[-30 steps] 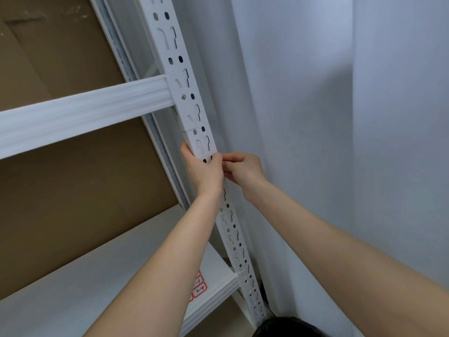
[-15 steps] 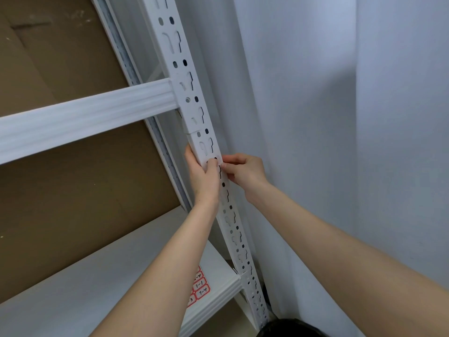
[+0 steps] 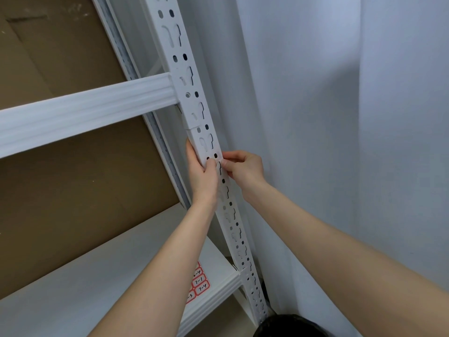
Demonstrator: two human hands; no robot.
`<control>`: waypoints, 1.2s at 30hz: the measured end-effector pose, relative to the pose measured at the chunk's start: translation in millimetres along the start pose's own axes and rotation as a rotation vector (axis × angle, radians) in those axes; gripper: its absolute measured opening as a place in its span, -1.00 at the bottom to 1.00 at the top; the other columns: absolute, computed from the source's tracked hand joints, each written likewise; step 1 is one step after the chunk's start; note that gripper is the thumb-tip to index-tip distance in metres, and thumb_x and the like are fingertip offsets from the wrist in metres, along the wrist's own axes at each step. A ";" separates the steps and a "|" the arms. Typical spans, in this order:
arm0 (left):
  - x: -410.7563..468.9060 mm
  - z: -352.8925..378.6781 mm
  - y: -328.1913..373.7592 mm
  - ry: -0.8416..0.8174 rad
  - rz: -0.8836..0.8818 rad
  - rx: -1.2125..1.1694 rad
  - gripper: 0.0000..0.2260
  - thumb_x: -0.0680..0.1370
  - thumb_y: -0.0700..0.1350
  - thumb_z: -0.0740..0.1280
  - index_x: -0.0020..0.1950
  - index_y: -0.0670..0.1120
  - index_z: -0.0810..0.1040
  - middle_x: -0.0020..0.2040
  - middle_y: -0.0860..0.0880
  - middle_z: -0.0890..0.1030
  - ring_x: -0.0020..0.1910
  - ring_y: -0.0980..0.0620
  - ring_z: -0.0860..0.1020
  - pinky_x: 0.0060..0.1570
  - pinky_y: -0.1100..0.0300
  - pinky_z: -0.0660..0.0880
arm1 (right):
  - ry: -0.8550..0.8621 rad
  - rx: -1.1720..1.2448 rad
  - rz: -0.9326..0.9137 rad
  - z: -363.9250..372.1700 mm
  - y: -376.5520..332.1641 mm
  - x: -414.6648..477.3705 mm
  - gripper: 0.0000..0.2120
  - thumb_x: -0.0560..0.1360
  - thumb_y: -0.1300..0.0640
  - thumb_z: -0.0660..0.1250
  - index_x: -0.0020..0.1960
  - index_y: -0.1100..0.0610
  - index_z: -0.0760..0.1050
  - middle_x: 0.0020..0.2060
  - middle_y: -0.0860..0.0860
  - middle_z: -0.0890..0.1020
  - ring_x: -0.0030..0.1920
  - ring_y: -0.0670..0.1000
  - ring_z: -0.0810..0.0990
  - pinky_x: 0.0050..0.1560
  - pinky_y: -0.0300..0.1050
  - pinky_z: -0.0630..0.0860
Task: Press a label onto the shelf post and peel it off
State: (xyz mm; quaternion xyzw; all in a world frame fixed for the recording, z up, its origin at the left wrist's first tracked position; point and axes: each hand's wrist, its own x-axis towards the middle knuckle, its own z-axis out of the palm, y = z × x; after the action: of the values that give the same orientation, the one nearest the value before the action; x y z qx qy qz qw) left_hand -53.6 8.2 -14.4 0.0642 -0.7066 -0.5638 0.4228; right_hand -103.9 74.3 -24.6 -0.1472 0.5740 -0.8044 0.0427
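A: What are the hands doing?

B: The left hand (image 3: 202, 176) is gripping the white slotted upright (image 3: 220, 188) of the shelving rack, fingers wrapped round its left edge just under the joint. The right hand (image 3: 245, 170) is pinching the upright's right edge at the same height.

A: And around them?

B: A white crossbeam (image 3: 85, 113) is meeting the upright above; below, a white shelf (image 3: 218, 268) is carrying red-bordered labels (image 3: 199, 283). Brown cardboard (image 3: 73, 181) is backing the rack, and a pale curtain (image 3: 315, 117) is hanging at the right.

Soft, even indoor light, fairly bright, with no glare. A broad grey shadow falls on the wall (image 3: 303, 117) right of the post (image 3: 192, 98). Straight lines bow from wide-angle distortion. Focus is sharp; fingertips slightly blurred.
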 end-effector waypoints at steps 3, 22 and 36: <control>0.1 -1.7 1.0 -0.013 -0.004 -0.005 -0.40 0.57 -0.34 0.11 0.54 0.08 0.10 0.44 0.03 0.34 0.38 0.04 0.35 0.34 0.02 0.37 | 0.018 0.005 0.005 1.3 0.3 -0.5 -0.86 0.43 0.28 0.40 -0.10 0.06 0.63 -0.15 0.01 0.70 -0.09 -0.01 0.67 0.07 -0.07 0.59; 1.3 -2.9 3.9 0.003 -0.009 -0.024 -0.45 0.55 -0.34 0.14 0.51 0.01 0.20 0.28 0.06 0.43 0.26 0.08 0.44 0.17 0.17 0.44 | 0.031 -0.027 -0.002 1.3 -2.3 -5.3 -0.87 0.44 0.24 0.41 -0.14 0.01 0.61 -0.16 -0.02 0.68 -0.09 -0.03 0.66 0.05 -0.10 0.59; 1.3 -7.3 1.3 -0.019 -0.004 -0.002 -0.43 0.54 -0.38 0.15 0.51 0.00 0.21 0.36 0.03 0.44 0.31 0.07 0.43 0.29 0.03 0.44 | 0.039 -0.026 0.009 2.7 -0.2 -4.0 -0.87 0.44 0.24 0.40 -0.13 0.02 0.62 -0.15 -0.02 0.69 -0.09 -0.02 0.66 0.06 -0.09 0.59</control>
State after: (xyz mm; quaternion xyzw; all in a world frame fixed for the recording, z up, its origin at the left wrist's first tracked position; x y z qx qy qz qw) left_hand -49.1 2.4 -12.5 0.0599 -0.7097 -0.5661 0.4150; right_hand -99.3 72.8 -24.4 -0.1295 0.5856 -0.7995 0.0330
